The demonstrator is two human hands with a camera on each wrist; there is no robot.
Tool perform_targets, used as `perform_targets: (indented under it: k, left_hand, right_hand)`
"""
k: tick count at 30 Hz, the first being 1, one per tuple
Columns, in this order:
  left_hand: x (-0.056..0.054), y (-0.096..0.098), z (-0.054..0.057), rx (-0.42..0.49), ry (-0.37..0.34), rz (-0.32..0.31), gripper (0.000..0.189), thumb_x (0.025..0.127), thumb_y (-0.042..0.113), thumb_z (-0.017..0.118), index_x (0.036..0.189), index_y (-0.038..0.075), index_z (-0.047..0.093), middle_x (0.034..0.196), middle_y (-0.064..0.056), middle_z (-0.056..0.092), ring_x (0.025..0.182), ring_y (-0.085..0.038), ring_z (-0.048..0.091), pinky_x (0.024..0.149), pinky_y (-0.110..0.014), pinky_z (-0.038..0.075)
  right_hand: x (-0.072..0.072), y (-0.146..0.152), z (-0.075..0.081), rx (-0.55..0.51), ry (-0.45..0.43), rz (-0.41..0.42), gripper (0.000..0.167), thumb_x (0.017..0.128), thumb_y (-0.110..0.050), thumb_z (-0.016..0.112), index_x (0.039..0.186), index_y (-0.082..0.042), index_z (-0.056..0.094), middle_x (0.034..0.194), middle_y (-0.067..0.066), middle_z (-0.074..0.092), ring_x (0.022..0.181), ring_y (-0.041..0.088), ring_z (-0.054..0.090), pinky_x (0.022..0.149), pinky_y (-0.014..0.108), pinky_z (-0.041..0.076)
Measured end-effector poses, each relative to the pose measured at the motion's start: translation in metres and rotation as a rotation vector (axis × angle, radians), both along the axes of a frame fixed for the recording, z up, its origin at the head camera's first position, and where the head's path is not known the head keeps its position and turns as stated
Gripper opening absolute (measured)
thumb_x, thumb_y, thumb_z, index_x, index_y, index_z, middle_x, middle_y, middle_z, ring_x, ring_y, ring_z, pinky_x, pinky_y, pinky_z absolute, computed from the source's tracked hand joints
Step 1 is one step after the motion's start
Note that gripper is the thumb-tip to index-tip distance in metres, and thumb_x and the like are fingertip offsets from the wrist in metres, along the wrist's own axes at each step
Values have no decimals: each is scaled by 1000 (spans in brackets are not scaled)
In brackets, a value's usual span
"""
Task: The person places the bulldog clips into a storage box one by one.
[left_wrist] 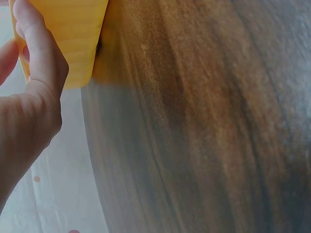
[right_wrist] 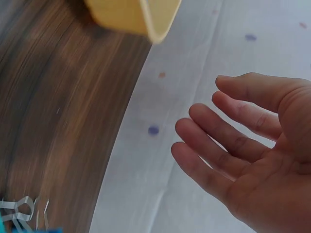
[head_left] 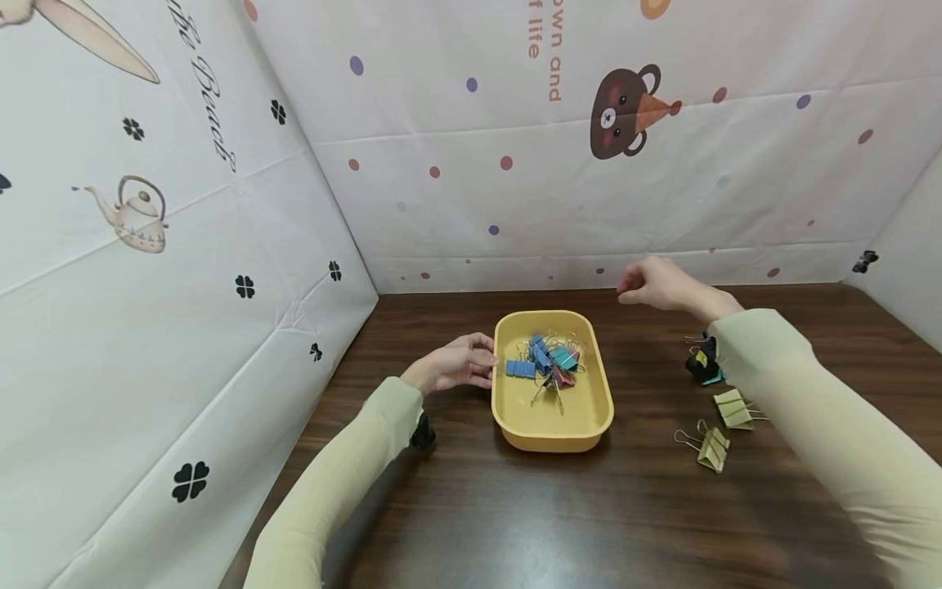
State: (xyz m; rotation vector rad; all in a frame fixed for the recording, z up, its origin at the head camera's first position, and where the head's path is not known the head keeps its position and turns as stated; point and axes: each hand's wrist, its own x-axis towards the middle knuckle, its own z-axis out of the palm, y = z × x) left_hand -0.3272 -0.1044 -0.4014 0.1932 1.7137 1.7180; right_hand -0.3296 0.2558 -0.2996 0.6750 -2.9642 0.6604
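A yellow plastic tray stands on the table with a pile of blue, teal and reddish binder clips inside. My left hand is at its left side, gripping the rim between thumb and fingers; in the left wrist view the fingers lie against the tray's outer wall. Raised beyond the tray's far right corner, my right hand holds nothing. Its fingers are spread and loosely bent in the right wrist view.
Two olive-yellow binder clips lie right of the tray. Behind them, partly hidden by the right sleeve, is a group of black and teal clips. A printed white sheet borders the table at the back and left.
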Motion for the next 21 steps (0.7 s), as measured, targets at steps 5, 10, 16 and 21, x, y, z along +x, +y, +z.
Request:
perform_targets:
  k: [5,10,16,21]
  left_hand:
    - [0,0,0,-1,7,0,44,97,1,50,136,-3,30,97,-13,56,76,-19,61,73,-36,59]
    - [0,0,-1,-5,4,1,44,97,1,51,136,-2,30,99,-14,56,77,-20,61,73,-36,59]
    - [-1,0,-1,0,-2,1,45,97,1,52,136,-2,31,99,-14,57,77,-20,62,72,-36,59]
    - [0,0,0,1,1,-2,45,97,1,52,136,-3,30,99,-14,56,77,-20,62,73,-37,59]
  right_hand:
    - [0,30,-7,38,-3,-63,18,87,-15,68,94,1,67,88,17,70,79,27,63,71,44,49]
    - [4,55,-14,78,-54,-130,27,87,-19,68,100,5,64,95,24,67,84,34,63,70,47,50]
    - [9,76,-25,136,-138,-188,38,88,-24,67,104,10,61,101,30,62,86,38,61,69,49,50]
    - [13,87,-34,158,-219,-225,50,88,-29,66,107,16,56,101,34,59,84,39,60,66,47,51]
